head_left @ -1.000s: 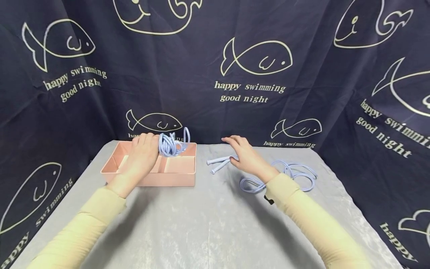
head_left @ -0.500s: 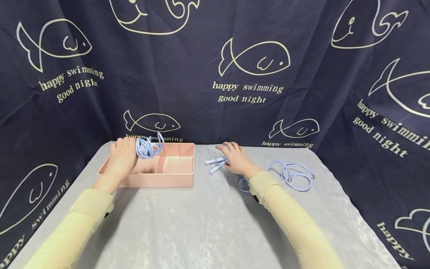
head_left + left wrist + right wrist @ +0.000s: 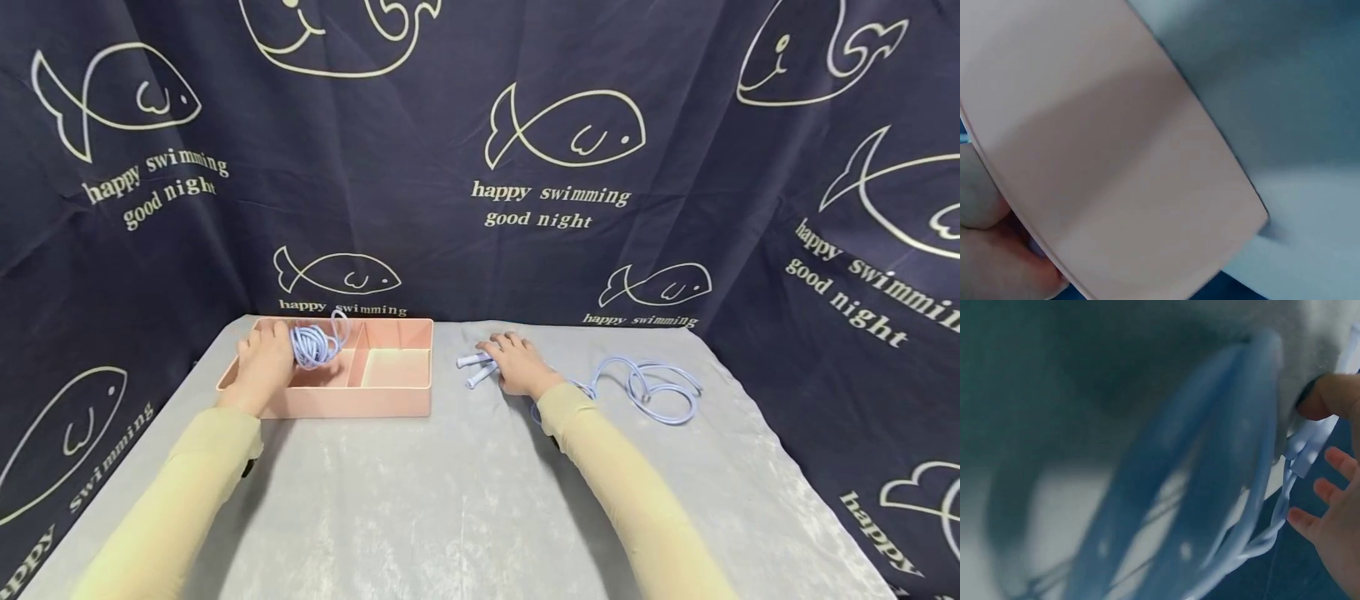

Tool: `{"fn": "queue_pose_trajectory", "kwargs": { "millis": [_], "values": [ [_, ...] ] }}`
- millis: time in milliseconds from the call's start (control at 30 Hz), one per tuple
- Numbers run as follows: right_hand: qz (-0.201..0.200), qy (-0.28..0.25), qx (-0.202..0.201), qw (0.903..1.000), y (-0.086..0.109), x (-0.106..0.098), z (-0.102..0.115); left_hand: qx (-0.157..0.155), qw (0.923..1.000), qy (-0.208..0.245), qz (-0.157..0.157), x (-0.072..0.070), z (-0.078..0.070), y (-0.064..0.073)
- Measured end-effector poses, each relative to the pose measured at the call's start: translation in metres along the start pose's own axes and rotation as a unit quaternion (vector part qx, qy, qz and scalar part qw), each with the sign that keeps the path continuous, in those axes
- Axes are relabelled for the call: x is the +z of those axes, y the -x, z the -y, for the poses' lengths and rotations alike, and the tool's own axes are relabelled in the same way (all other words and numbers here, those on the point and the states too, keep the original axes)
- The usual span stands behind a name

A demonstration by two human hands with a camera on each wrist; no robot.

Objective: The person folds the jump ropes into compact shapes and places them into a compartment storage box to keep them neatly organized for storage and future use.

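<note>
My left hand (image 3: 261, 367) grips a coiled blue jump rope (image 3: 313, 346) over the left part of a pink divided box (image 3: 345, 402). One loop of the cord sticks up above the coil. In the left wrist view, the fingers (image 3: 997, 262) show beyond the rim of the box, whose outer wall fills much of the picture. A second blue jump rope lies on the table, its two pale handles (image 3: 481, 376) pointing left. Over these handles reaches my right hand (image 3: 519, 367); in the right wrist view its thumb and fingers are spread apart around the handles (image 3: 1310, 447).
A grey cloth (image 3: 420, 500) covers the table. The second rope's loose cord (image 3: 671, 422) loops out to the right, partly behind the right wrist. Dark blue fabric (image 3: 435, 250) with fish drawings hangs at the back and both sides. The box's right compartment (image 3: 393, 369) holds nothing.
My left hand has moved left and then down with the coiled rope, toward the box's left compartment. My right hand has shifted left and lower, onto the handles of the second rope.
</note>
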State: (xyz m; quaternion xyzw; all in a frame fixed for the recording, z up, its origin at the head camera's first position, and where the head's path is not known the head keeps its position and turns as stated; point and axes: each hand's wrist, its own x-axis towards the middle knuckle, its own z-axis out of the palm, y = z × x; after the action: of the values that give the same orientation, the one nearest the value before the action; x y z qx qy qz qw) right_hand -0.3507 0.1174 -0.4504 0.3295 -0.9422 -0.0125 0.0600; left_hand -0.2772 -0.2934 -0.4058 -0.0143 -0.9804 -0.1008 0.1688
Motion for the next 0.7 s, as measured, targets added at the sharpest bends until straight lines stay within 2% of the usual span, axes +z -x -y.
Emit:
{"fn": "queue_pose_trajectory", "kwargs": {
  "millis": [133,267,500,700],
  "values": [
    [0.016,-0.002,0.009,0.9998,-0.002,0.001,0.002,-0.022,0.9969,0.005,0.075,0.003,0.002,-0.008],
    [0.022,0.011,0.014,0.9996,-0.004,0.001,0.004,-0.038,0.9911,0.011,0.127,0.010,0.007,-0.015],
    [0.035,0.044,0.016,0.9983,-0.003,0.000,0.005,-0.063,0.9775,0.037,0.198,0.014,0.015,-0.017],
    [0.037,0.085,-0.001,0.9957,0.000,-0.001,0.004,-0.102,0.9641,0.051,0.240,0.013,0.015,-0.021]
  ]
}}
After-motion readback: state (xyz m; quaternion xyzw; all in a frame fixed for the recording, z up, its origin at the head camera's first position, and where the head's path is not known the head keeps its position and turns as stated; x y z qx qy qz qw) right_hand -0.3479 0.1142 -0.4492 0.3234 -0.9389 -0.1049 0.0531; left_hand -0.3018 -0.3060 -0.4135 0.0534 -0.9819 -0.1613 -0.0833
